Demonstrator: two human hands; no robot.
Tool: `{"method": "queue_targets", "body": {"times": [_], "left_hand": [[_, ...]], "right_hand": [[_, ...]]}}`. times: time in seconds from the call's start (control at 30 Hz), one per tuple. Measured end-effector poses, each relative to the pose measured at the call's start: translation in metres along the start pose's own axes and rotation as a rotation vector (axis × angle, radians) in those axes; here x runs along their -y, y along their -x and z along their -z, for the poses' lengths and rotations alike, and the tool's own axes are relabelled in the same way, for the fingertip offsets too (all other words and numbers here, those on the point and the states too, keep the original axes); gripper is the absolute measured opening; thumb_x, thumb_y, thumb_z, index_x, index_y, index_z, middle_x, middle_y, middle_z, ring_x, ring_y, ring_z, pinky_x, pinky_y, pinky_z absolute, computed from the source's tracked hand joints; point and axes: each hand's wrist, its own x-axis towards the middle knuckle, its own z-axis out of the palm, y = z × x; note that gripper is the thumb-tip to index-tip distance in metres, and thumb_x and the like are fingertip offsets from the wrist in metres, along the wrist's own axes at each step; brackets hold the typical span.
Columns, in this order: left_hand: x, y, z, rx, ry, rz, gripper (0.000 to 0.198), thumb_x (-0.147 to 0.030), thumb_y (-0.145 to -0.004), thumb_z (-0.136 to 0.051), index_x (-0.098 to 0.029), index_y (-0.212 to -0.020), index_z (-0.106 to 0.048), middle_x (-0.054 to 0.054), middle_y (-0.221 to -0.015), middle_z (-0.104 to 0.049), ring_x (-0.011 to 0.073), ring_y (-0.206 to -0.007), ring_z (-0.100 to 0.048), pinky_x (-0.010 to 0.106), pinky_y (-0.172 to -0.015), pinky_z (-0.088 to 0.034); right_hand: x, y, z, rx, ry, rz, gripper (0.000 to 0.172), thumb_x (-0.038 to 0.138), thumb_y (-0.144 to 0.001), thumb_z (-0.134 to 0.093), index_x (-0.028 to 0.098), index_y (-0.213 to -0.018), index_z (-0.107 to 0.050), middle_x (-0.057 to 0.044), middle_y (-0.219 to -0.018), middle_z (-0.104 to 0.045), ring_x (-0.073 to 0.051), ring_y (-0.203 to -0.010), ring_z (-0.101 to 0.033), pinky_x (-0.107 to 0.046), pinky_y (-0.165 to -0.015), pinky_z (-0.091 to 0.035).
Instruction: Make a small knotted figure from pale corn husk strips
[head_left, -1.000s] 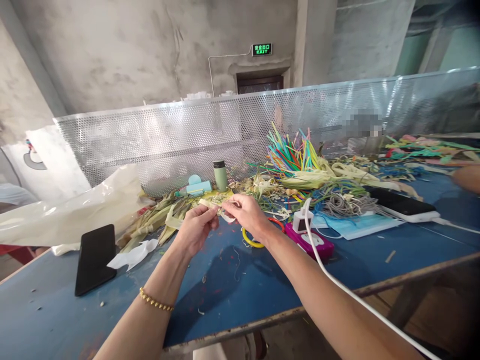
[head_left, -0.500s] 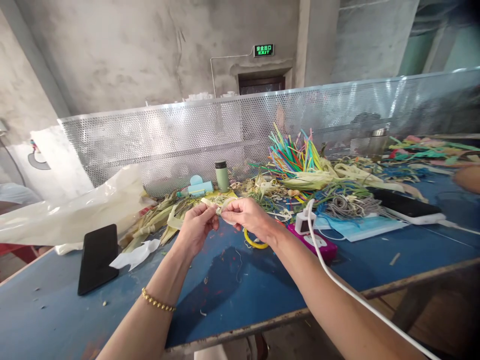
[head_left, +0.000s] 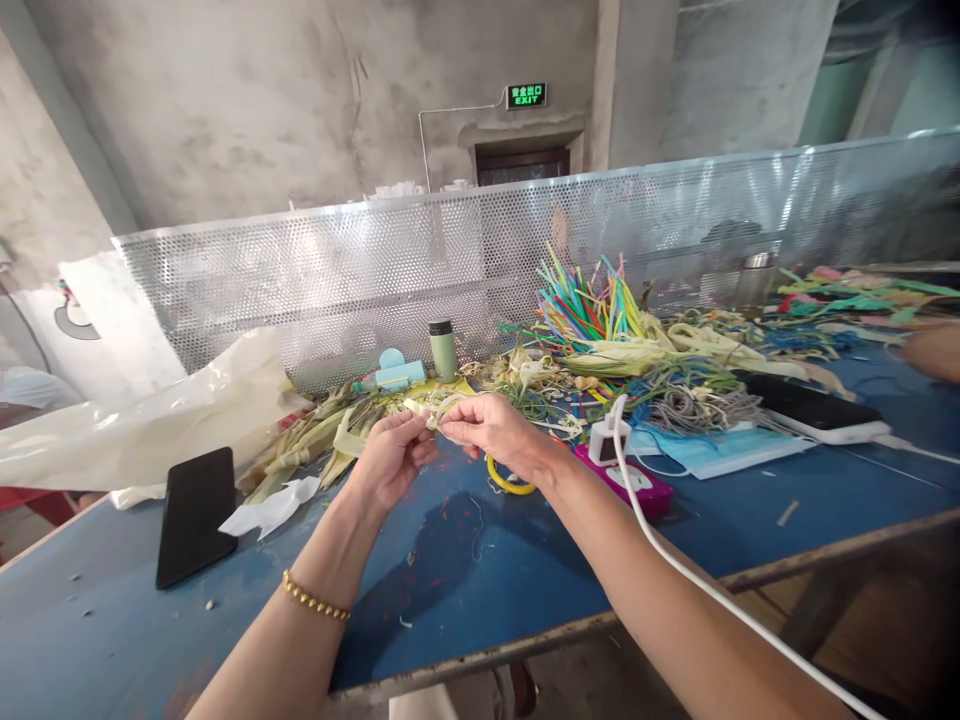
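Observation:
Pinched between my two hands is a pale, cream-coloured strip of what looks like dried husk (head_left: 420,407), held above the blue table. My left hand (head_left: 396,452) grips it between thumb and curled fingers. Right beside it, my right hand (head_left: 484,428) pinches the same strip with thumb and forefinger; the fingers hide most of it. A yellow ring (head_left: 510,478) lies on the table just below my right hand. Behind my left hand lies a heap of dried husks (head_left: 330,440).
A black phone (head_left: 196,517) and crumpled white paper (head_left: 271,507) lie left. Behind stand a green bottle (head_left: 443,352) and bundled coloured stems (head_left: 592,305). Right are a purple power strip (head_left: 652,496), white cable (head_left: 675,565), blue mask (head_left: 720,452) and another person's hand (head_left: 932,350).
My fingers have shifted slightly on the strip, and its loop by my right hand looks smaller and flatter. The things on the table have not moved.

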Motion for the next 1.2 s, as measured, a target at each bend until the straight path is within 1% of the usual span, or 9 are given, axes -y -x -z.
{"method": "queue_targets", "body": {"times": [0.27, 0.5, 0.6, 0.7, 0.8, 0.97, 1.1, 1.17, 1.2], "left_hand": [[-0.004, 0.001, 0.000, 0.016, 0.027, 0.026, 0.026, -0.019, -0.075, -0.072, -0.012, -0.063, -0.051, -0.004, -0.051, -0.043, 0.0026, -0.042, -0.031, 0.019, -0.044, -0.026], [-0.004, -0.001, 0.002, 0.031, 0.017, 0.015, 0.026, -0.021, -0.074, -0.073, -0.013, -0.064, -0.050, -0.005, -0.052, -0.043, 0.0027, -0.042, -0.031, 0.020, -0.045, -0.026], [-0.003, -0.002, 0.002, -0.006, -0.044, -0.065, 0.029, -0.025, -0.072, -0.075, -0.014, -0.064, -0.050, -0.005, -0.053, -0.044, 0.0038, -0.043, -0.035, 0.021, -0.046, -0.028], [-0.003, -0.001, 0.001, -0.035, -0.132, -0.141, 0.030, -0.030, -0.071, -0.076, -0.014, -0.065, -0.051, -0.004, -0.054, -0.046, 0.0053, -0.045, -0.040, 0.022, -0.048, -0.031], [-0.003, 0.001, -0.003, -0.020, -0.194, -0.165, 0.030, -0.033, -0.072, -0.075, -0.014, -0.065, -0.053, -0.003, -0.053, -0.048, 0.0068, -0.046, -0.043, 0.022, -0.050, -0.033], [-0.004, 0.003, -0.008, 0.045, -0.170, -0.133, 0.028, -0.035, -0.070, -0.076, -0.012, -0.073, -0.060, -0.001, -0.059, -0.054, 0.0082, -0.050, -0.048, 0.023, -0.052, -0.036], [-0.004, 0.003, -0.006, 0.028, -0.221, -0.163, 0.024, -0.027, -0.067, -0.079, -0.012, -0.075, -0.063, -0.001, -0.061, -0.057, 0.0080, -0.053, -0.050, 0.023, -0.056, -0.038], [-0.003, 0.003, -0.004, 0.009, -0.268, -0.172, 0.022, -0.027, -0.068, -0.078, -0.012, -0.075, -0.064, -0.001, -0.060, -0.058, 0.0079, -0.053, -0.050, 0.023, -0.056, -0.038], [-0.002, 0.003, -0.003, 0.010, -0.299, -0.170, 0.022, -0.028, -0.069, -0.078, -0.012, -0.077, -0.064, -0.001, -0.060, -0.059, 0.0082, -0.053, -0.051, 0.023, -0.056, -0.038]], "right_hand": [[0.003, 0.001, 0.003, 0.022, -0.039, -0.018, 0.017, 0.029, -0.081, -0.062, 0.013, -0.083, -0.068, 0.004, -0.055, -0.050, -0.007, -0.048, -0.040, -0.022, -0.047, -0.030], [0.000, 0.000, 0.002, 0.026, -0.057, -0.013, 0.021, 0.032, -0.081, -0.063, 0.013, -0.090, -0.068, 0.003, -0.060, -0.052, -0.007, -0.050, -0.041, -0.022, -0.047, -0.031], [0.002, 0.000, 0.000, -0.013, -0.041, -0.027, 0.024, 0.038, -0.080, -0.065, 0.014, -0.082, -0.065, 0.003, -0.060, -0.051, -0.007, -0.051, -0.041, -0.022, -0.047, -0.032], [0.005, -0.001, 0.000, 0.000, -0.041, 0.003, 0.035, 0.046, -0.084, -0.061, 0.014, -0.069, -0.059, 0.002, -0.057, -0.051, -0.008, -0.052, -0.043, -0.022, -0.049, -0.034], [0.004, -0.002, -0.002, -0.004, -0.067, -0.005, 0.031, 0.043, -0.079, -0.066, 0.014, -0.068, -0.059, 0.002, -0.055, -0.053, -0.008, -0.052, -0.047, -0.022, -0.051, -0.036], [0.000, -0.004, -0.005, -0.170, -0.021, -0.007, 0.023, 0.034, -0.076, -0.067, 0.014, -0.067, -0.059, 0.001, -0.058, -0.058, -0.009, -0.051, -0.051, -0.022, -0.050, -0.037], [-0.001, -0.005, 0.000, -0.172, 0.011, 0.007, 0.025, 0.035, -0.080, -0.061, 0.014, -0.067, -0.062, 0.000, -0.059, -0.059, -0.010, -0.053, -0.052, -0.023, -0.052, -0.038], [-0.002, -0.006, 0.005, -0.287, 0.057, 0.006, 0.027, 0.037, -0.084, -0.057, 0.014, -0.071, -0.064, -0.003, -0.064, -0.062, -0.012, -0.056, -0.054, -0.025, -0.055, -0.039], [-0.001, -0.007, 0.008, -0.408, 0.105, 0.023, 0.027, 0.037, -0.084, -0.056, 0.014, -0.074, -0.065, -0.003, -0.067, -0.064, -0.012, -0.059, -0.055, -0.025, -0.057, -0.040]]}}
